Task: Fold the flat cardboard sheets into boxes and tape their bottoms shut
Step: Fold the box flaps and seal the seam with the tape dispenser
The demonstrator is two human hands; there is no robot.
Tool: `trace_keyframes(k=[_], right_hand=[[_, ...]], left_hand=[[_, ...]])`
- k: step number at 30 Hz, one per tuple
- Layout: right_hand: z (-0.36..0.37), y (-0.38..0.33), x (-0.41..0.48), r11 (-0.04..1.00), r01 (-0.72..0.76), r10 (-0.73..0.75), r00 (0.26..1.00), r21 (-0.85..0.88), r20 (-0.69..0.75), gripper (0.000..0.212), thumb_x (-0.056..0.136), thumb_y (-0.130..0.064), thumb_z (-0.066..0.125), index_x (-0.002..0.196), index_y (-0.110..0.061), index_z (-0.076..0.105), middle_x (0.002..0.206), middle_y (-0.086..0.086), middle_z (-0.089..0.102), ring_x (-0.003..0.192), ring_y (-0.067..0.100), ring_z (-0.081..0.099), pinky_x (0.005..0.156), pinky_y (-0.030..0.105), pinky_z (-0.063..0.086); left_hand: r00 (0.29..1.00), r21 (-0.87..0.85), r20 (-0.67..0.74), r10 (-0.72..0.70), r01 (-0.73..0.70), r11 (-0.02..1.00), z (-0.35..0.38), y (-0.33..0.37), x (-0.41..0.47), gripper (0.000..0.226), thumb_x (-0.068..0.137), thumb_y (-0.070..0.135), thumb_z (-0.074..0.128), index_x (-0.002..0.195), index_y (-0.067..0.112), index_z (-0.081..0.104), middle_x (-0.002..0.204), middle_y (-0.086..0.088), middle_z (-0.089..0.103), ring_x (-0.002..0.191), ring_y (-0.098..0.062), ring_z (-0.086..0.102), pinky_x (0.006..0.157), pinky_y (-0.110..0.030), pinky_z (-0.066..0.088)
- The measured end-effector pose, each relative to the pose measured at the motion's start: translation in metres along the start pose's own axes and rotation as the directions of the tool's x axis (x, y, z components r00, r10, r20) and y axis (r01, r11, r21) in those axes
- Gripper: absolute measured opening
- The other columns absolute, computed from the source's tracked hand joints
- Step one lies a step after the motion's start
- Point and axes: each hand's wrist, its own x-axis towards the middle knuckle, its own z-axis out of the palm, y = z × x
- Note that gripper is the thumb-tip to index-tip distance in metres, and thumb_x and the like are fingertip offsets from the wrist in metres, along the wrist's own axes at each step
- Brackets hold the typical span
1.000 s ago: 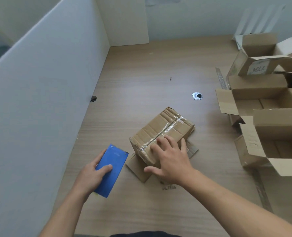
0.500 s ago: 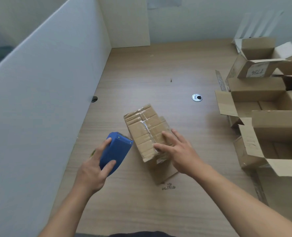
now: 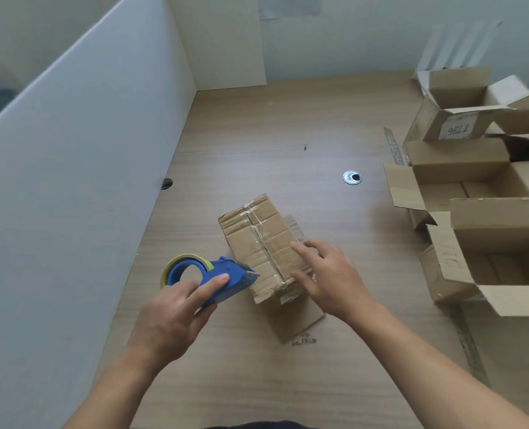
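Nearest, the left hand (image 3: 176, 317) has swung the blue tape dispenser (image 3: 223, 281) round since 0.5 s ago. Its yellowish roll now shows, and its nose is at the near left edge of the cardboard box (image 3: 254, 243). Fingers and thumb curl round the dispenser's body. The right hand (image 3: 331, 280), fingers spread and straight, touches the box's right side. The box lies mid-table (image 3: 257, 134), its 1 taped seam facing up. Open boxes (image 3: 486, 246) stand farther right.

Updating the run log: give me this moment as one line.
step: taping box bottom | left hand: grips tape dispenser, nose at box's near edge | right hand: straight fingers resting on box
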Motion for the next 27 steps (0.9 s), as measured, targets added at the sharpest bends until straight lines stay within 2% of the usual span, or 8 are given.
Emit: trace_keyframes(k=[2, 3, 6, 10, 16, 20, 24, 27], right_hand=[[-0.009, -0.002, 0.006, 0.992, 0.051, -0.037, 0.992, 0.117, -0.122, 0.049, 0.091, -0.047, 0.053, 0.133, -0.023, 0.060, 0.126, 0.002, 0.061, 0.111, 0.027, 0.055, 0.096, 0.043, 0.048], [-0.014, -0.005, 0.009, 0.976, 0.087, -0.062, 0.989, 0.199, -0.131, 0.049, 0.091, -0.045, 0.054, 0.133, -0.022, 0.060, 0.125, -0.001, 0.061, 0.112, 0.023, 0.054, 0.101, 0.033, 0.043], [-0.031, -0.019, 0.018, 0.912, 0.169, -0.178, 0.984, 0.374, -0.010, 0.052, 0.090, -0.036, 0.062, 0.140, -0.027, 0.053, 0.125, -0.013, 0.054, 0.115, 0.005, 0.046, 0.101, 0.005, 0.027], [-0.028, -0.029, 0.025, 0.883, 0.207, -0.265, 0.961, 0.420, 0.083, 0.045, 0.089, -0.032, 0.067, 0.133, -0.025, 0.061, 0.126, -0.003, 0.061, 0.116, 0.007, 0.052, 0.102, 0.015, 0.036], [-0.010, -0.033, 0.020, 0.870, 0.213, -0.218, 0.975, 0.444, -0.040, 0.018, 0.088, -0.028, 0.066, 0.088, -0.013, 0.074, 0.111, -0.003, 0.065, 0.106, 0.013, 0.060, 0.094, 0.026, 0.045], [-0.005, -0.029, 0.014, 0.875, 0.201, -0.191, 0.979, 0.440, -0.068, 0.019, 0.088, -0.028, 0.064, 0.084, -0.011, 0.072, 0.114, -0.005, 0.060, 0.107, 0.013, 0.060, 0.093, 0.021, 0.044], [-0.004, -0.025, 0.006, 0.871, 0.144, -0.129, 0.990, 0.469, -0.065, 0.018, 0.087, -0.029, 0.065, 0.082, -0.013, 0.072, 0.116, -0.008, 0.055, 0.106, 0.009, 0.058, 0.090, 0.011, 0.040], [-0.007, -0.020, 0.003, 0.870, 0.117, -0.107, 0.993, 0.479, -0.049, 0.015, 0.087, -0.026, 0.068, 0.081, -0.013, 0.072, 0.119, -0.007, 0.053, 0.107, 0.006, 0.057, 0.085, 0.006, 0.040]], left_hand=[[0.997, 0.054, -0.006, 0.081, -0.080, 0.995, -0.002, -0.002, 0.001, 0.053, 0.093, 0.032, 0.054, 0.144, 0.037, 0.039, 0.079, 0.001, 0.056, 0.056, -0.024, 0.050, 0.048, -0.033, 0.042], [0.994, 0.070, -0.013, 0.112, -0.110, 0.991, -0.004, -0.002, 0.002, 0.051, 0.093, 0.031, 0.055, 0.143, 0.035, 0.041, 0.079, 0.001, 0.056, 0.056, -0.023, 0.049, 0.048, -0.033, 0.041], [0.986, 0.058, -0.028, 0.166, -0.164, 0.985, -0.008, 0.000, 0.006, 0.051, 0.094, 0.030, 0.056, 0.142, 0.035, 0.042, 0.077, 0.001, 0.056, 0.055, -0.022, 0.049, 0.047, -0.033, 0.042], [0.980, -0.013, -0.026, 0.198, -0.198, 0.980, -0.010, 0.007, 0.011, 0.050, 0.095, 0.030, 0.056, 0.143, 0.034, 0.042, 0.075, 0.002, 0.054, 0.056, -0.022, 0.049, 0.047, -0.034, 0.044], [0.986, -0.106, 0.020, 0.165, -0.162, 0.981, -0.009, 0.014, 0.012, 0.055, 0.096, 0.033, 0.054, 0.148, 0.037, 0.036, 0.077, 0.003, 0.057, 0.058, -0.022, 0.052, 0.048, -0.038, 0.047], [0.989, -0.171, 0.063, 0.135, -0.123, 0.978, -0.007, 0.017, 0.008, 0.068, 0.088, 0.031, 0.060, 0.150, 0.042, 0.033, 0.083, 0.006, 0.062, 0.064, -0.019, 0.056, 0.052, -0.035, 0.048], [0.987, -0.214, 0.114, 0.115, -0.089, 0.973, -0.011, 0.023, 0.012, 0.065, 0.084, 0.032, 0.060, 0.146, 0.035, 0.041, 0.088, 0.014, 0.064, 0.071, -0.009, 0.054, 0.058, -0.020, 0.042], [0.980, -0.237, 0.156, 0.120, -0.081, 0.968, -0.015, 0.024, 0.016, 0.066, 0.083, 0.035, 0.060, 0.146, 0.038, 0.039, 0.095, 0.013, 0.068, 0.077, -0.010, 0.061, 0.058, -0.025, 0.049]])
